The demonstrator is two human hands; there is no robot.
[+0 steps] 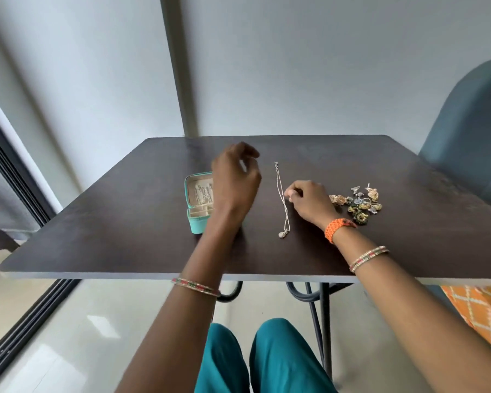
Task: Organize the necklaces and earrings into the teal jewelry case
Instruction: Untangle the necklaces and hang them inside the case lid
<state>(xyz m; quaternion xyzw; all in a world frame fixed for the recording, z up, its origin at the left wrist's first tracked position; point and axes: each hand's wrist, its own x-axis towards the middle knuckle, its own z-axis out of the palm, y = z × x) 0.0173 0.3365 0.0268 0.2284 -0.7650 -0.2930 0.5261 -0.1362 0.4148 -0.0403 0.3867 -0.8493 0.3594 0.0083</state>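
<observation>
Head view: the table [125, 222] carries three groups of things. The teal case [199, 202] lies open at about 9 o'clock from the table's middle, lid back, with what look like chains already hung in the lid and pale compartments in the base; the left forearm hides its right part. A necklace [281, 198] lies stretched in a nearly straight line at the centre, clasp end toward 12 o'clock and pendant [283, 234] toward 6 o'clock. The earrings [357, 204] sit in a loose heap at 3 o'clock.

The left hand [234, 182] hovers above the case's right edge, fingers loosely curled and holding nothing that I can see. The right hand [309, 202] rests on the table just at 3 o'clock of the chain, thumb and forefinger drawn together at or beside the chain's middle; whether they already have the chain is too small to tell.

Judged risks:
- Lifting from the middle would let both ends swing and fold, so the chain could knot or the pendant slide and drag.
- Carried toward 9 o'clock, the loose ends may snag the case rim or tangle with the chains already inside.
- The right wrist and its orange band [339, 226] lie close to the earrings; a sideways sweep could scatter them toward the table's 3 o'clock edge.
- The left forearm crosses the case and could nudge it or tip the lid shut.
</observation>
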